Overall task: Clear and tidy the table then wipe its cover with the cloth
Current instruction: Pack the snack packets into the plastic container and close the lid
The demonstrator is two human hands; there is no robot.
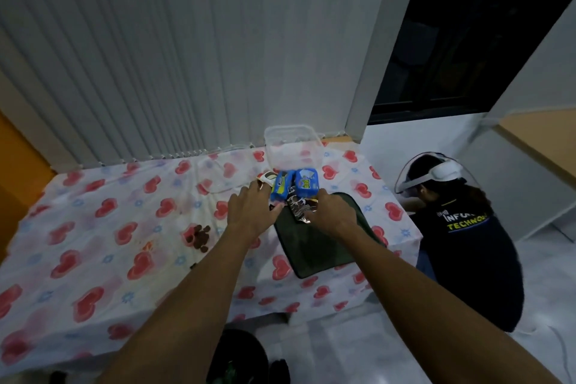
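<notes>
The table wears a white cover (103, 246) printed with red hearts. Two blue snack packets (282, 185) (307, 183) stand side by side near the far edge, with a dark foil packet (298, 208) in front of them and a white packet (267, 178) to their left. My left hand (249, 209) touches the left side of this cluster. My right hand (330, 212) grips the foil packet and the right blue packet. A dark green cloth (314, 246) lies flat under my right hand. Brown crumbs (199, 235) stain the cover at the middle.
A clear plastic container (293, 146) stands behind the packets, its clear lid (218, 174) lying to the left. A person in a dark shirt and a headset (467, 237) crouches by the table's right end. A dark bin (237, 355) sits on the floor below the near edge.
</notes>
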